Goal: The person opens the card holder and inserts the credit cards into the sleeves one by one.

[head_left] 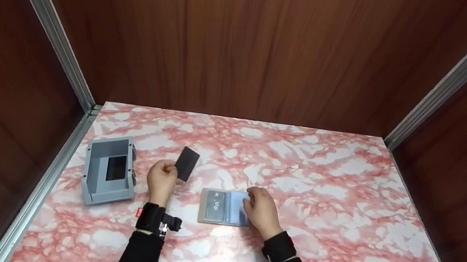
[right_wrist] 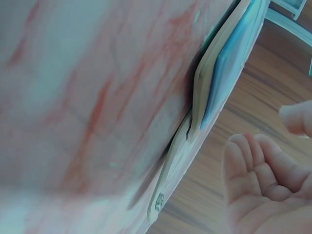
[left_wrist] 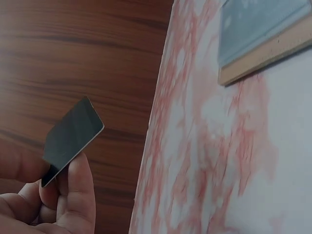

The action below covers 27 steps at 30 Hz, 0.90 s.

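Note:
My left hand [head_left: 161, 180] pinches a dark card [head_left: 187, 163] between thumb and fingers, raised above the table left of the card holder. In the left wrist view the card [left_wrist: 74, 134] tilts up from the fingertips. A beige card holder [head_left: 202, 206] lies spread open on the table, with a grey "Vip" card [head_left: 214, 206] in its left clear sleeve and a bluish clear sleeve [head_left: 237, 209] on the right. Over its right edge hovers my right hand [head_left: 262, 210], fingers loosely bent, thumb apart from them and nothing between. A snap strap [right_wrist: 165, 180] sticks out from the holder.
A grey plastic bin [head_left: 94, 175] stands at the table's left side, with a dark card stack [head_left: 117, 167] inside. A small red tag [head_left: 139, 212] shows beside the left wrist. Wood-grain walls [head_left: 245, 46] enclose the red-and-white marbled table [head_left: 342, 201].

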Each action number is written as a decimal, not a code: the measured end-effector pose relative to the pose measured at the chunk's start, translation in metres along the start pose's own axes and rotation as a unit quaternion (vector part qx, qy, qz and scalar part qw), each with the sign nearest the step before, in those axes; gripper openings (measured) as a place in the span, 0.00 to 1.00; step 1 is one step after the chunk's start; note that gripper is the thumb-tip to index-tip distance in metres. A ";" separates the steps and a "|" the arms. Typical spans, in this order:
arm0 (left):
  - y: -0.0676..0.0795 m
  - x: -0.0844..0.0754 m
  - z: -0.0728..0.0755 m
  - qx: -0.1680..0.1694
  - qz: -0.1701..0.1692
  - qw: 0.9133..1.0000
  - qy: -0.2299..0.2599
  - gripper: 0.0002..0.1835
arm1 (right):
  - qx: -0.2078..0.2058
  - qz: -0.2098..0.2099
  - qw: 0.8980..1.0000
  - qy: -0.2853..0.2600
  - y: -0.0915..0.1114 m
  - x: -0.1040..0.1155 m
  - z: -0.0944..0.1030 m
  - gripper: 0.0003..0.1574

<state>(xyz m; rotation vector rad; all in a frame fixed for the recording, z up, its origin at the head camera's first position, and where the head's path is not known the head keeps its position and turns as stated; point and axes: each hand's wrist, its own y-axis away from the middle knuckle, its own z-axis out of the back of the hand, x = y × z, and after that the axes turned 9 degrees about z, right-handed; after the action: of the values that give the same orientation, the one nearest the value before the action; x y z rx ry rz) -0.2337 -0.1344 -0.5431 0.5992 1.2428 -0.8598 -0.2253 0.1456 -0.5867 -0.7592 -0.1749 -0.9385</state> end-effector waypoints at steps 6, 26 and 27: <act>0.011 0.000 -0.017 0.018 0.002 1.000 0.012 0.06 | 0.001 -0.014 0.999 -0.035 -0.001 0.004 -0.001 0.15; 0.057 -0.005 -0.060 0.110 -0.010 0.994 0.024 0.06 | -0.015 -0.057 0.985 -0.163 -0.016 0.026 -0.013 0.18; 0.059 -0.005 -0.061 0.117 -0.008 0.993 0.028 0.06 | -0.018 -0.060 0.984 -0.169 -0.017 0.026 -0.013 0.19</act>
<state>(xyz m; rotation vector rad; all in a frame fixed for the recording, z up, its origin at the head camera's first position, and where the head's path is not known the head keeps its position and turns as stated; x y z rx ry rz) -0.2190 -0.0515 -0.5559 0.8061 1.2065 -1.0163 -0.2252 0.1138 -0.5757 -0.9477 -0.5074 -0.9230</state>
